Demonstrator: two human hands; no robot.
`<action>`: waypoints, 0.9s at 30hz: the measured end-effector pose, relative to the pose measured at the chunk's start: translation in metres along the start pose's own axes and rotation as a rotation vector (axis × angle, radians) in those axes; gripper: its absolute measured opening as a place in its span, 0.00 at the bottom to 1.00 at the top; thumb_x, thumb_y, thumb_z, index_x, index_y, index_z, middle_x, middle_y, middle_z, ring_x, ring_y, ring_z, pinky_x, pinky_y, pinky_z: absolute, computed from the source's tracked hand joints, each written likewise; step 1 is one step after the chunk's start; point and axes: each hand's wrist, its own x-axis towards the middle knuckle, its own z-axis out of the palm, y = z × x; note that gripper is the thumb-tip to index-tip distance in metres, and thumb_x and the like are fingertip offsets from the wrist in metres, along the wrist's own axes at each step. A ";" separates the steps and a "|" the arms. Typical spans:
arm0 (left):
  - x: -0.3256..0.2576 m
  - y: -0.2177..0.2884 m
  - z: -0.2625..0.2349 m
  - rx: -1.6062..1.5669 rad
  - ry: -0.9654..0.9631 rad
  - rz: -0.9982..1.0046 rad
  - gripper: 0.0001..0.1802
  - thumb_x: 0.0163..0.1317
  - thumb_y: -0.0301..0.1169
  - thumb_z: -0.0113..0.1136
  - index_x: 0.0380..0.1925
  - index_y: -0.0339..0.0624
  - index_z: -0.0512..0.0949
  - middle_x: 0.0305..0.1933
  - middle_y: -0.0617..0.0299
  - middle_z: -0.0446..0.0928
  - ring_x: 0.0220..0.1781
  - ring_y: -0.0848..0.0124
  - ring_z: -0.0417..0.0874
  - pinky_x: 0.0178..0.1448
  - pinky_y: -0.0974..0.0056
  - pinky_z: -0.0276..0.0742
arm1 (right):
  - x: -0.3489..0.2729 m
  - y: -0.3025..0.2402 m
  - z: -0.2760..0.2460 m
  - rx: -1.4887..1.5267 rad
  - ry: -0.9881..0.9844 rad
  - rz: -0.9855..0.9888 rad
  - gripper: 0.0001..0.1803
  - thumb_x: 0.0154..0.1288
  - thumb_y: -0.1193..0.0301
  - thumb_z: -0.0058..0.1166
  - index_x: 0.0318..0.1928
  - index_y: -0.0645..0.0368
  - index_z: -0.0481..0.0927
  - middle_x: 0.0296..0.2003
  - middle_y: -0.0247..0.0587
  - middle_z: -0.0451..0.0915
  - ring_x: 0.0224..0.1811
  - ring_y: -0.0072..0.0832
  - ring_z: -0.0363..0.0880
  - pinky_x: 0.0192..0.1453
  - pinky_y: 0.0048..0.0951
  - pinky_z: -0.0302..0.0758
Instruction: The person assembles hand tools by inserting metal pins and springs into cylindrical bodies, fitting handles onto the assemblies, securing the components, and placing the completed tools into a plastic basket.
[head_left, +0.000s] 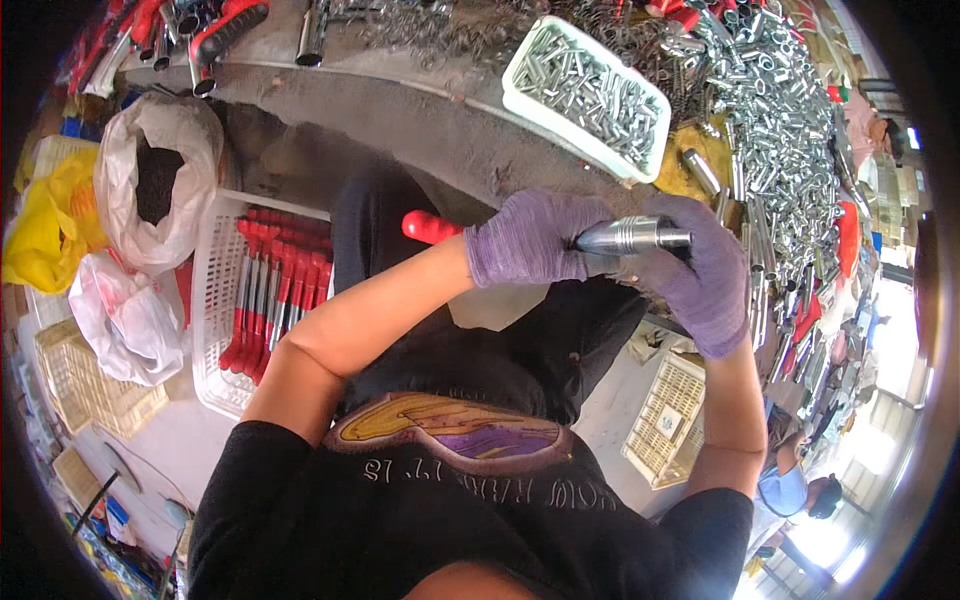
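Both my hands wear purple knit gloves and meet above my lap. My left hand [540,238] is closed round a tool with a red handle [432,228], whose end sticks out to the left. A shiny ridged metal cylinder [630,236] shows between my hands, seemingly part of the same tool. Curled round the cylinder's right end is my right hand [700,270]. The gloves hide the tool's middle, so its exact kind is unclear. Just beyond my hands, a pale green tray [518,100] of small metal tubes sits on the workbench.
A large heap of metal parts [790,140] covers the bench at right. Loose springs [440,35] lie at the far side. On my left stand a white crate [208,300] of red-handled tools and a white sack [115,165] of dark bits. A cream crate [665,420] is at lower right.
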 end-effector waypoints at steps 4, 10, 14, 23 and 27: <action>-0.041 0.022 -0.004 -0.610 0.310 -0.237 0.11 0.53 0.33 0.65 0.29 0.44 0.72 0.29 0.64 0.74 0.33 0.68 0.75 0.40 0.62 0.72 | -0.060 0.041 0.039 0.165 0.145 -0.042 0.32 0.49 0.61 0.68 0.52 0.63 0.73 0.48 0.46 0.77 0.53 0.36 0.76 0.56 0.32 0.71; -0.075 -0.015 0.023 -1.820 0.621 -0.172 0.15 0.61 0.39 0.53 0.19 0.54 0.63 0.17 0.72 0.58 0.22 0.73 0.64 0.35 0.62 0.68 | -0.141 0.067 0.148 1.086 -0.024 0.554 0.45 0.45 0.56 0.71 0.60 0.63 0.65 0.52 0.43 0.74 0.54 0.32 0.73 0.61 0.32 0.67; -0.071 -0.035 0.032 -1.890 0.598 -0.244 0.15 0.61 0.39 0.53 0.17 0.55 0.64 0.14 0.72 0.59 0.19 0.73 0.62 0.32 0.62 0.67 | -0.141 0.070 0.165 1.573 0.010 0.732 0.43 0.50 0.50 0.65 0.59 0.62 0.65 0.35 0.43 0.76 0.33 0.31 0.77 0.43 0.38 0.77; -0.112 -0.110 0.147 -1.695 0.569 -1.314 0.14 0.64 0.40 0.53 0.42 0.41 0.73 0.39 0.56 0.75 0.45 0.59 0.76 0.47 0.55 0.77 | -0.100 0.095 0.165 0.073 -0.035 0.253 0.23 0.56 0.64 0.60 0.51 0.57 0.74 0.41 0.46 0.80 0.40 0.39 0.80 0.43 0.36 0.78; -0.122 -0.121 0.178 -1.389 0.263 -1.403 0.15 0.65 0.41 0.53 0.41 0.41 0.76 0.38 0.56 0.77 0.43 0.61 0.78 0.45 0.57 0.74 | -0.091 0.108 0.181 -0.247 -0.205 0.205 0.20 0.53 0.66 0.59 0.49 0.51 0.77 0.42 0.46 0.80 0.44 0.44 0.79 0.45 0.37 0.76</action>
